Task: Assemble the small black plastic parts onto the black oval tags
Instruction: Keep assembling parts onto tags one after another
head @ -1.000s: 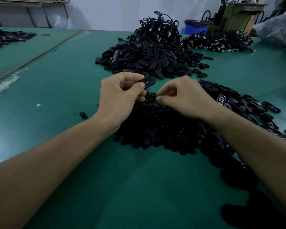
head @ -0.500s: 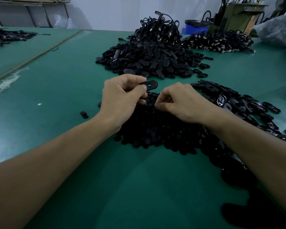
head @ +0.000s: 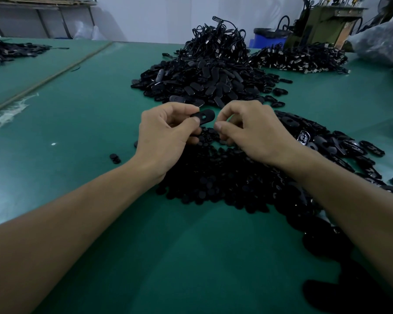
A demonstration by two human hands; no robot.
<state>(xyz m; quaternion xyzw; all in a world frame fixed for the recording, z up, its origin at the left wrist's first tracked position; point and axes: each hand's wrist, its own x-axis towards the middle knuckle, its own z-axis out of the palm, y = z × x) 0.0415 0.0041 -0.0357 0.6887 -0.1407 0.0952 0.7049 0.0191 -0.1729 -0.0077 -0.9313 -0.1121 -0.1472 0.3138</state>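
My left hand [head: 166,132] pinches a black oval tag [head: 204,115] between thumb and forefinger, holding it flat just above the near pile of small black plastic parts [head: 225,177]. My right hand [head: 252,132] hovers right beside the tag with its fingers curled and its thumb tip close to the tag's right end. Whether a small part sits inside those curled fingers is hidden. A larger heap of oval tags [head: 200,85] lies on the green table [head: 89,123] just beyond both hands.
More tags, some with silver emblems [head: 304,137], spread to the right of my right arm. A tangle of corded pieces [head: 218,41] tops the far heap, with another pile [head: 304,57] at back right. One stray part [head: 115,158] lies left of my left wrist.
My right hand has lifted out of the small-parts pile and come up beside the tag. The left hand has kept hold of the tag, turning it flatter.
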